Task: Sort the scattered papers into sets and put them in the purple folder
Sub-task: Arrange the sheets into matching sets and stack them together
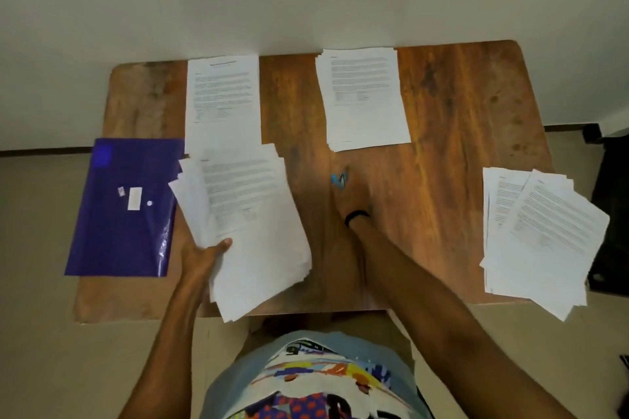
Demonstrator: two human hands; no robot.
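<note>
The purple folder (122,235) lies flat at the table's left edge, partly overhanging it. My left hand (200,255) grips a fanned stack of printed papers (258,214) by its lower left edge, just right of the folder. My right hand (350,197), blurred and wearing a dark wristband, rests on the table's middle with its fingers at some small blue clips (339,179). Whether it grips them is unclear. One sheet pile (223,95) lies at the far left, another pile (364,95) at the far middle, and a loose spread pile (541,241) at the right edge.
The wooden table (459,95) stands against a pale wall. A dark object (612,214) sits on the floor just beyond the table's right edge. The right pile overhangs the near right corner.
</note>
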